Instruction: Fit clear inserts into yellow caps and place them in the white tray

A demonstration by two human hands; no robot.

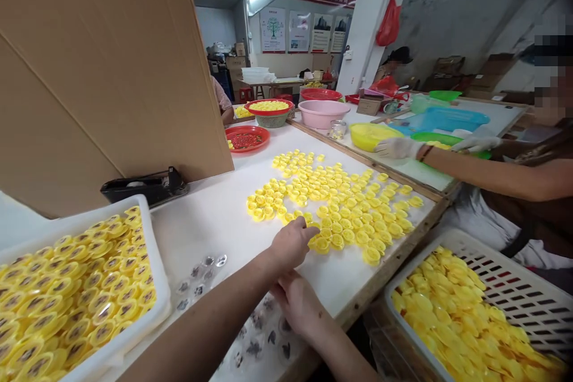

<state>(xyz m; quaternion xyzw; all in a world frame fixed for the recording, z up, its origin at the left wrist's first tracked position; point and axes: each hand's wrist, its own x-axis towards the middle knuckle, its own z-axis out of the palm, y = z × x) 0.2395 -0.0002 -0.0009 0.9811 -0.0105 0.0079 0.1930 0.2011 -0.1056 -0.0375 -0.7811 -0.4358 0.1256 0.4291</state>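
Note:
My left hand (293, 245) reaches over the white tabletop with curled fingers, its fingertips at the near edge of a spread of small round yellow plastic cups (344, 209). Whether a cup is between those fingers is hidden. Just below it, my right hand (302, 305) lies low over the table, its fingers mostly covered by my left wrist. Clear round plastic pieces with dark prints (255, 346) lie under and beside my right hand. More clear pieces (208, 268) sit left of my left forearm.
A white tray (163, 286) of yellow cups with dark centres stands at left, before a tape dispenser (145, 185) and a cardboard sheet (111, 71). A crate (505, 274) of yellow pieces is at lower right. Across the wooden edge, a co-worker's gloved hands (398, 147) are among basins.

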